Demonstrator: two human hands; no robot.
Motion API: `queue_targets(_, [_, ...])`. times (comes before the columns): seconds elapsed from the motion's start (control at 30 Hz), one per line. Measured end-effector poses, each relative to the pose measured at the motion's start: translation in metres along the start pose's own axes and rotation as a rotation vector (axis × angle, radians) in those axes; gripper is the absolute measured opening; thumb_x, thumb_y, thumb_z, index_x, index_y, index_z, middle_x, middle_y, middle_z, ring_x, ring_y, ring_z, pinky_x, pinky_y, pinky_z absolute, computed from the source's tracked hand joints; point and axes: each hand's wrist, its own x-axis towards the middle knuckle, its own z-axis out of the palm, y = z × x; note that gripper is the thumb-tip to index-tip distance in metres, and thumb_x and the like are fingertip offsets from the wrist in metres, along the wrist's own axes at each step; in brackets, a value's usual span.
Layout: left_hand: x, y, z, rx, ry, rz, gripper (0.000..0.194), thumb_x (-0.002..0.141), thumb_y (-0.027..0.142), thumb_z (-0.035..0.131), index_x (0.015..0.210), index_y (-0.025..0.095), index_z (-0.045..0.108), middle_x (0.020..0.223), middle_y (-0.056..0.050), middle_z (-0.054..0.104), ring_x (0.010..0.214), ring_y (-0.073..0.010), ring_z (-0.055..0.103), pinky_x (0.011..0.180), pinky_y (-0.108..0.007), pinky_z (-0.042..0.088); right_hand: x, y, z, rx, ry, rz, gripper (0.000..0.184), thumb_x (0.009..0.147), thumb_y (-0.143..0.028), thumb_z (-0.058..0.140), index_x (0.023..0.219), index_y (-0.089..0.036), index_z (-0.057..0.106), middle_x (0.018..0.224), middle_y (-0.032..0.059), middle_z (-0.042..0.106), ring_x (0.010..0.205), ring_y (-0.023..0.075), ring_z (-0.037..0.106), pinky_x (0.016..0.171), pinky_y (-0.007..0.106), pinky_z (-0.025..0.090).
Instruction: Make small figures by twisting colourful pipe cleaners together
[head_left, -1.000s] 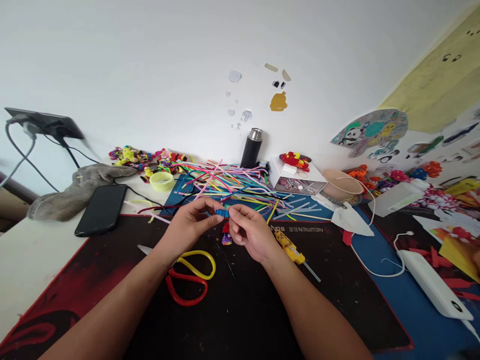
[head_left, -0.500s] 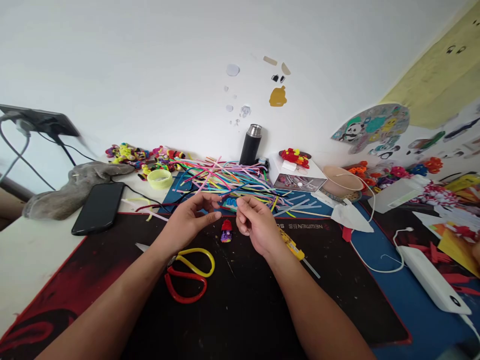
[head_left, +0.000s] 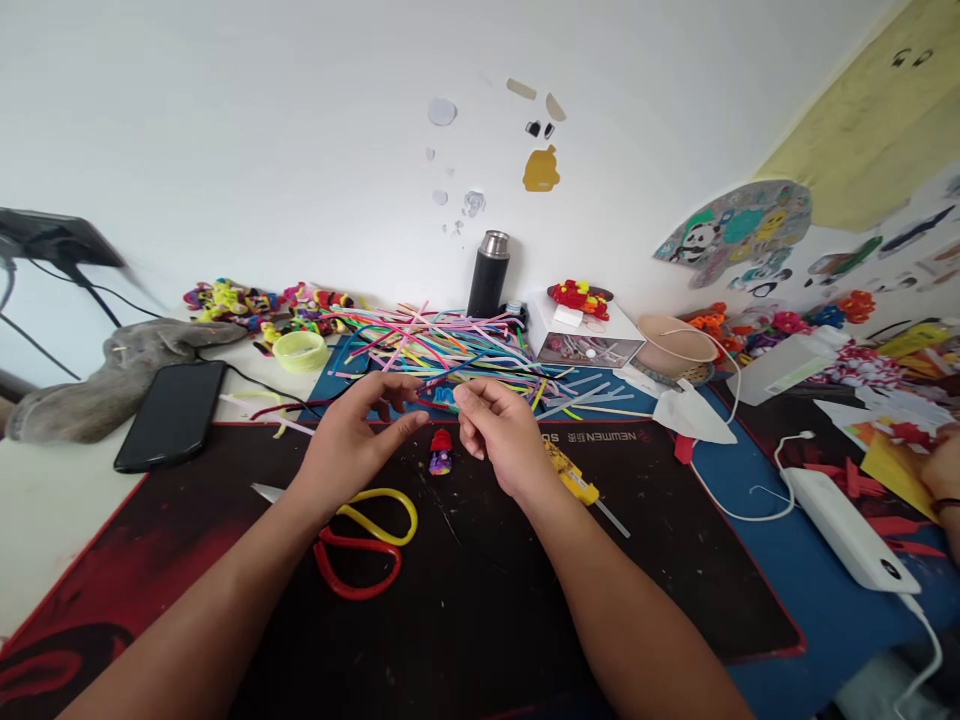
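Observation:
My left hand hovers over the black and red desk mat, fingers spread and holding nothing. My right hand is beside it, thumb and fingers curled together in a pinch; what they hold, if anything, is too small to make out. Between the two hands a small red and purple figure stands on the mat. A short blue bent piece lies just beyond my fingertips at the edge of a pile of coloured pipe cleaners. Scissors with yellow and red handles lie under my left wrist.
A yellow glue gun lies right of my right hand. A black flask stands at the wall, a black phone and grey cloth at left. A white power bank and another person's hand are at right.
One second ago both hands pinched the blue piece together. It now lies on the pile, my hands have parted, and the left hand has opened. The view shifted slightly downward.

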Motion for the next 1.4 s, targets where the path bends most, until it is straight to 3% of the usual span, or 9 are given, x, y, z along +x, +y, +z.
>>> queue_targets(0.2, [-0.004, 0.007, 0.002, 0.051, -0.025, 0.168, 0.029, 0.092, 0.044, 0.079, 0.114, 0.025, 0.075, 0.105, -0.005, 0.075, 0.091, -0.023, 0.068, 0.077, -0.032, 0.054, -0.002, -0.001, 0.003, -0.087, -0.047, -0.029, 0.032, 0.089, -0.052, 0.077, 0.084, -0.022, 0.065, 0.054, -0.0074, 0.053, 0.042, 0.009, 0.045, 0.039, 0.022, 0.03])
queue_targets(0.37, [-0.005, 0.01, 0.003, 0.105, 0.013, 0.189, 0.027, 0.094, 0.042, 0.076, 0.114, 0.025, 0.073, 0.103, -0.005, 0.075, 0.087, -0.0223, 0.068, 0.075, -0.032, 0.054, -0.003, 0.0, 0.003, -0.129, -0.047, -0.015, 0.034, 0.09, -0.055, 0.076, 0.085, -0.022, 0.066, 0.054, -0.0071, 0.052, 0.043, 0.0092, 0.044, 0.041, 0.022, 0.031])
queue_targets(0.8, [-0.004, 0.004, 0.004, 0.199, 0.047, 0.385, 0.011, 0.097, 0.027, 0.072, 0.107, 0.024, 0.075, 0.104, -0.007, 0.08, 0.101, -0.0249, 0.072, 0.095, -0.036, 0.054, -0.006, 0.004, 0.006, -0.286, -0.068, -0.12, 0.032, 0.096, -0.052, 0.071, 0.085, -0.022, 0.067, 0.057, -0.0059, 0.052, 0.047, 0.011, 0.046, 0.048, 0.026, 0.035])
queue_targets(1.4, [-0.004, 0.0, 0.003, 0.241, 0.016, 0.384, 0.008, 0.098, 0.022, 0.067, 0.103, 0.022, 0.073, 0.099, -0.005, 0.079, 0.092, -0.0204, 0.073, 0.085, -0.031, 0.057, -0.007, 0.008, 0.007, -0.415, -0.062, -0.179, 0.028, 0.097, -0.049, 0.071, 0.092, -0.021, 0.071, 0.067, -0.0036, 0.057, 0.055, 0.0118, 0.05, 0.05, 0.024, 0.037])
